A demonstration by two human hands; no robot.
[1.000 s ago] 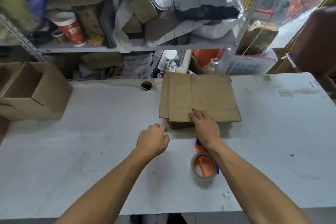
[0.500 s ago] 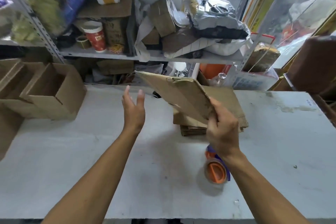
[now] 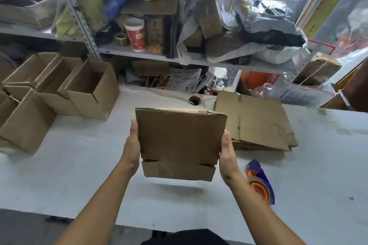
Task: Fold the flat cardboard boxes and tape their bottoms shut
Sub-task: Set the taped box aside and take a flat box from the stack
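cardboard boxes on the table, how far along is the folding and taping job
Done: several folded boxes stand open at the table's left end; their bottoms are hidden, so taping can't be confirmed. In hand: the left hand and right hand hold one flat box by its side edges above the table, not yet opened. Left: the stack of flat boxes behind, with the tape dispenser lying untouched.

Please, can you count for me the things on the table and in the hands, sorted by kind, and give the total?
Folded open boxes, at the table's left: at least 4, maybe more out of frame
Flat box held by the left hand and right hand: 1
Stack of flat boxes: 1
Tape dispenser: 1
Total: at least 7
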